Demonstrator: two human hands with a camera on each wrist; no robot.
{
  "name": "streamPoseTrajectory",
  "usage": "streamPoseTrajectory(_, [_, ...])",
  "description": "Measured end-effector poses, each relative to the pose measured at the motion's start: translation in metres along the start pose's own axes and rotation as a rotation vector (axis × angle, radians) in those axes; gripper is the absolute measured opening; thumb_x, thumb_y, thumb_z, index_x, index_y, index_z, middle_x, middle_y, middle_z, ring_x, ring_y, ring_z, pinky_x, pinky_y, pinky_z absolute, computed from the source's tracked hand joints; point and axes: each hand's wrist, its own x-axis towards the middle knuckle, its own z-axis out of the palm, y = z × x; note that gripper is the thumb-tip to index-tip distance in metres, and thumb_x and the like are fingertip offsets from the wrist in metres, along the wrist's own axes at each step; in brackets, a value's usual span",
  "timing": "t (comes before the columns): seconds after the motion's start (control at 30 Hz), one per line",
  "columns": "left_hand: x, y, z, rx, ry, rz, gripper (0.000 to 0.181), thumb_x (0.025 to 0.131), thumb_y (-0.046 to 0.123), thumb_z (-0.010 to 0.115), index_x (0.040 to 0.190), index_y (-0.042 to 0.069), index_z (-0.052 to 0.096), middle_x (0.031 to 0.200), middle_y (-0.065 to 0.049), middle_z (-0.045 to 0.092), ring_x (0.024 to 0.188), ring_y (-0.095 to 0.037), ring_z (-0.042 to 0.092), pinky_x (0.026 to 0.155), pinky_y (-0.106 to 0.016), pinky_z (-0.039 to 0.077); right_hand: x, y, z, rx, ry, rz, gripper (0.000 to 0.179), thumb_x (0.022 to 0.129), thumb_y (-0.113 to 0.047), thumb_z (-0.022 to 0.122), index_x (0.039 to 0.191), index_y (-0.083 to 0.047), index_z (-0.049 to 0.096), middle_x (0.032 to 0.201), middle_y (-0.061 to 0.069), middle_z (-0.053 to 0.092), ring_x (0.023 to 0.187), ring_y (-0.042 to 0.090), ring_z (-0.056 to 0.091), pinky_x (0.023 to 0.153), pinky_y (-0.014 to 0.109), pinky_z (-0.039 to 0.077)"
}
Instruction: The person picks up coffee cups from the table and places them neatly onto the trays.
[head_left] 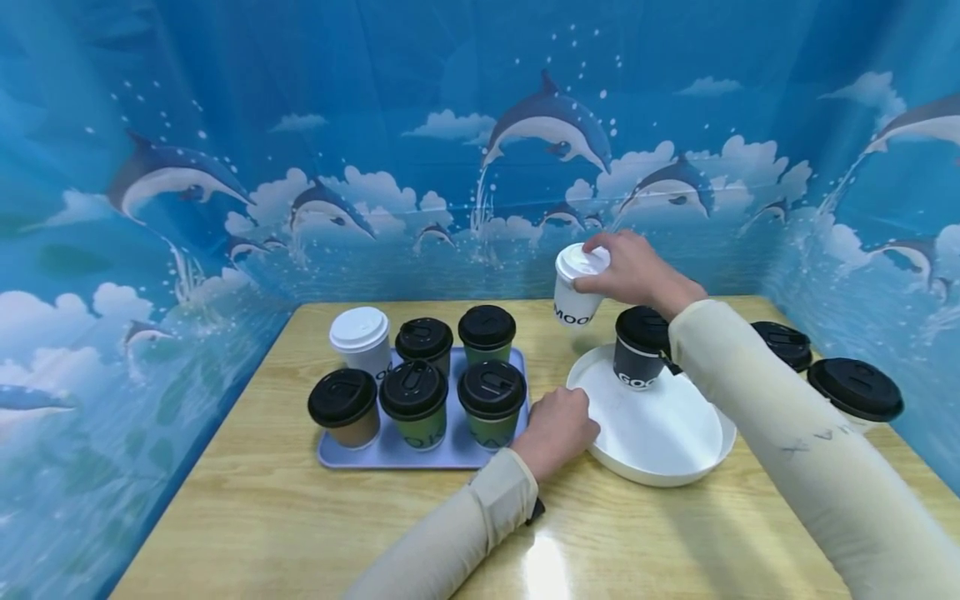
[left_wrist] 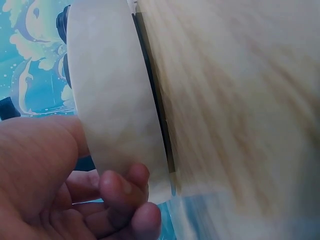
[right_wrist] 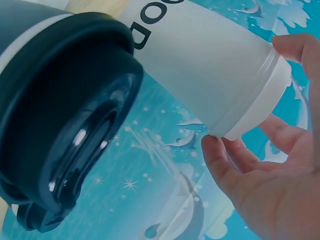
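My right hand (head_left: 633, 267) holds a white paper cup (head_left: 576, 287) by its white lid, up at the back of the table behind a round white tray (head_left: 652, 446). In the right wrist view, thumb and fingertips pinch the lid edge of this white cup (right_wrist: 200, 70), and black letters show on its side. A dark grey cup with a black lid (head_left: 641, 329) stands on the round tray, just under my right forearm. My left hand (head_left: 558, 429) grips the left rim of that tray; in the left wrist view its fingers curl against the tray's outer wall (left_wrist: 115, 90).
Left of my left hand lies a lilac rectangular tray (head_left: 455, 454). It bears several black-lidded cups, green (head_left: 423, 429) and brown (head_left: 358, 429) among them, and a white-lidded cup (head_left: 362, 333). Two black-lidded cups (head_left: 855, 389) stand at the right, beyond my right sleeve. A dolphin-print curtain (head_left: 420, 150) surrounds the wooden table.
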Motion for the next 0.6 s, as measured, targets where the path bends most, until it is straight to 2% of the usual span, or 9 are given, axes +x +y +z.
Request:
streamPoseTrajectory(0.43, [0.001, 0.002, 0.000, 0.039, -0.004, -0.016, 0.020, 0.089, 0.022, 0.071, 0.074, 0.009, 0.067, 0.071, -0.006, 0.065, 0.056, -0.016, 0.057, 0.048, -0.035, 0.047, -0.020, -0.009, -0.004, -0.050, -0.033, -0.107, 0.065, 0.088, -0.038, 0.074, 0.141, -0.004, 0.058, 0.141, 0.024, 0.052, 0.119, 0.039, 0.051, 0.088, 0.056, 0.048])
streamPoseTrajectory(0.6, [0.001, 0.003, 0.000, 0.042, -0.003, -0.016, 0.021, 0.089, 0.023, 0.072, 0.074, 0.009, 0.067, 0.070, -0.006, 0.065, 0.057, -0.017, 0.059, 0.048, -0.035, 0.047, -0.033, -0.010, -0.005, -0.075, -0.051, -0.127, 0.063, 0.087, -0.038, 0.075, 0.140, -0.005, 0.060, 0.141, 0.025, 0.053, 0.119, 0.041, 0.050, 0.090, 0.057, 0.046])
